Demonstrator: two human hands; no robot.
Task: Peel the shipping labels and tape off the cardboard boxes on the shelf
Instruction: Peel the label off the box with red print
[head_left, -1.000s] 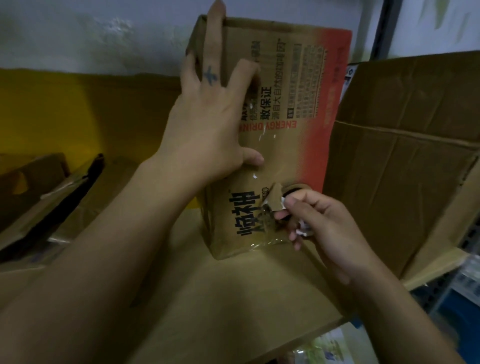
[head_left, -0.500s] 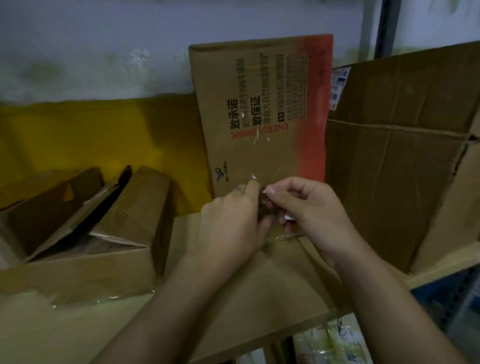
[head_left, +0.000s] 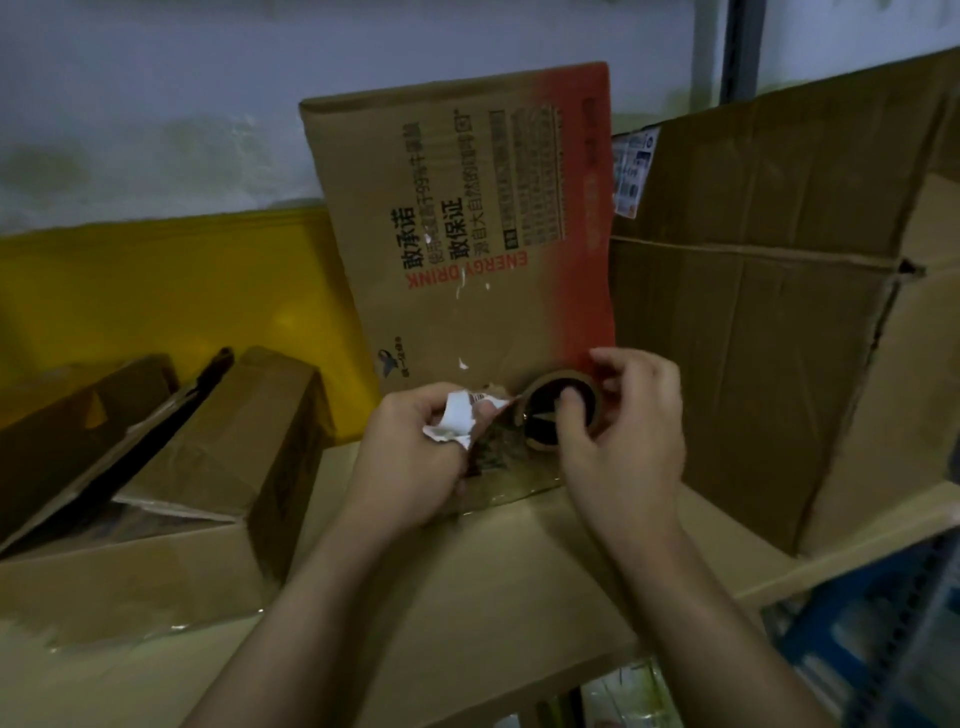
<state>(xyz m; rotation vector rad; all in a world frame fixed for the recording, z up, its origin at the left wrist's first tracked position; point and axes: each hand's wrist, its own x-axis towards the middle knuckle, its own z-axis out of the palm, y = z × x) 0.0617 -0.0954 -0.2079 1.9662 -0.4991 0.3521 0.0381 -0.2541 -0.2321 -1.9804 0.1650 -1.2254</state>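
Note:
An energy-drink cardboard box (head_left: 467, 249) with an orange-red right side stands upright on the shelf (head_left: 519, 587). My left hand (head_left: 415, 457) grips a crumpled white label scrap (head_left: 460, 421) peeled from the box's lower front. My right hand (head_left: 623, 431) is at the box's round carry hole (head_left: 556, 410), the thumb pressed into the hole and the fingers curled over its edge. Clear tape (head_left: 498, 467) shines on the box's bottom edge between my hands.
A large brown box (head_left: 779, 312) stands at the right, with a small printed label (head_left: 631, 171) at its upper left corner. Flattened, open boxes (head_left: 182, 467) lie at the left. A yellow panel (head_left: 171, 291) lines the back.
My left hand came down from the box's top to its lower front and now holds a torn-off white label scrap. My right hand shifted to the carry hole.

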